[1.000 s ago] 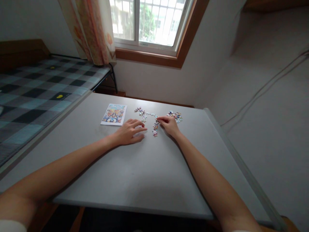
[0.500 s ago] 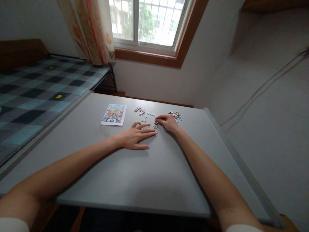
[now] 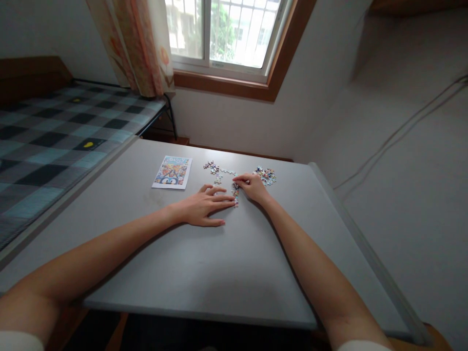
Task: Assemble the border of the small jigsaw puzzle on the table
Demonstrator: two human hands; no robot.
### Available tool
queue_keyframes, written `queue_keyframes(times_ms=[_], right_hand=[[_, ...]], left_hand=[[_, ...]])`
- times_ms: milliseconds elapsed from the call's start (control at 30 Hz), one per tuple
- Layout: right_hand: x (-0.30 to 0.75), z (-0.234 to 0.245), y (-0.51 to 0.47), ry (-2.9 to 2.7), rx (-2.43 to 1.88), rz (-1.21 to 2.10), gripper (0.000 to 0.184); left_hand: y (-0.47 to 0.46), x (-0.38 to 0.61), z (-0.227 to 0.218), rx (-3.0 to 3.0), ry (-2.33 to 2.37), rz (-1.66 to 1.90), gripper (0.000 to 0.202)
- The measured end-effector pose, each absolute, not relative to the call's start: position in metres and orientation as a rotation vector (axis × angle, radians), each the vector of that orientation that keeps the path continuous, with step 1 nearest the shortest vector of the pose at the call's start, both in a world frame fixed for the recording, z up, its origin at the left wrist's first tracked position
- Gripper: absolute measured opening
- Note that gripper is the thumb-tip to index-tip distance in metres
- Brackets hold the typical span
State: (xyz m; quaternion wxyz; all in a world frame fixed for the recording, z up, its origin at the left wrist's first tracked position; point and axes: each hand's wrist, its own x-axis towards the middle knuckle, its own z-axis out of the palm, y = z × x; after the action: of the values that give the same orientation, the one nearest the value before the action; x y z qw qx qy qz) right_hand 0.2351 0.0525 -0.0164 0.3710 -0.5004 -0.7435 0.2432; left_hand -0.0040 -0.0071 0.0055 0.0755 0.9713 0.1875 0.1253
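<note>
My left hand (image 3: 203, 206) lies flat on the grey table (image 3: 204, 263), fingers stretched out, its fingertips touching a short joined column of jigsaw pieces (image 3: 236, 192). My right hand (image 3: 252, 186) rests just right of that column, fingers curled and pinched at its top end; whether a piece is in them I cannot make out. A joined strip of pieces (image 3: 215, 170) runs left of the column. A loose heap of pieces (image 3: 266, 174) lies behind my right hand. A small printed picture card (image 3: 172, 171) lies flat to the left.
A bed with a checked cover (image 3: 54, 141) stands against the table's left edge. White walls close in behind and to the right, with a window (image 3: 223, 34) and a curtain (image 3: 135, 44) above. A cable (image 3: 402, 126) runs along the right wall.
My left hand opened from curled fingers to flat and slid right until its fingertips reached the column of pieces. My right hand shifted slightly left along the column's top.
</note>
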Motion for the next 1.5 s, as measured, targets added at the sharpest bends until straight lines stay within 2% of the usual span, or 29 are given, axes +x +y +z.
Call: queue_keyframes(times_ms=[400, 633, 900, 1167, 1500], right_hand=[[0.239, -0.021, 0.049, -1.811, -1.243, 0.551, 0.019], [0.253, -0.022, 0.049, -1.781, -1.271, 0.558, 0.016], [0.250, -0.019, 0.044, -1.866, -1.307, 0.521, 0.014], [0.248, -0.019, 0.041, -1.912, -1.219, 0.518, 0.026], [0.250, -0.024, 0.044, -1.863, -1.245, 0.484, 0.028]], left_hand=[[-0.006, -0.007, 0.004, 2.919, 0.560, 0.421, 0.060], [-0.005, -0.009, 0.001, 2.914, 0.675, 0.520, 0.046], [-0.004, -0.008, 0.001, 2.917, 0.664, 0.523, 0.041], [-0.005, -0.008, 0.002, 2.906, 0.670, 0.519, 0.040], [-0.004, -0.008, 0.001, 2.903, 0.676, 0.504, 0.040]])
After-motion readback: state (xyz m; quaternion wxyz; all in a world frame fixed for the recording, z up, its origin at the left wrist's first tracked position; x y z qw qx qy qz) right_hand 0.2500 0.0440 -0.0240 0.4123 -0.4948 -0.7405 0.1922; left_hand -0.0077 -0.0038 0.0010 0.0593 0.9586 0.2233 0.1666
